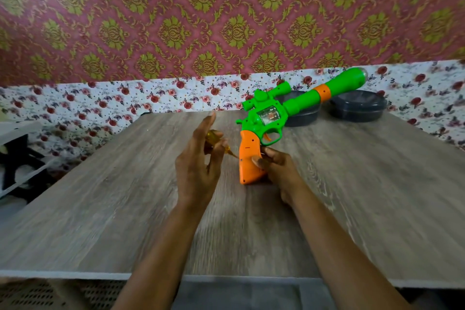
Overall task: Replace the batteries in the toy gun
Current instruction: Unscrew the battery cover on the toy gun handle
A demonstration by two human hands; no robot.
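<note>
My right hand (275, 170) clamps the smooth orange grip of the glossy green plastic toy gun (295, 106), which stands butt-down mid-table. My left hand (198, 166) pinches a translucent amber screwdriver (216, 139).

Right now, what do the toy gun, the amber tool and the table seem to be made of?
Toy gun: moulded plastic, glossy; flat green and orange colour with highlights. Amber tool, probably a screwdriver: translucent plastic handle, light shows through; tip blurred. Table: likely matt laminate, printed grey wood grain, pale edge strip.
</note>
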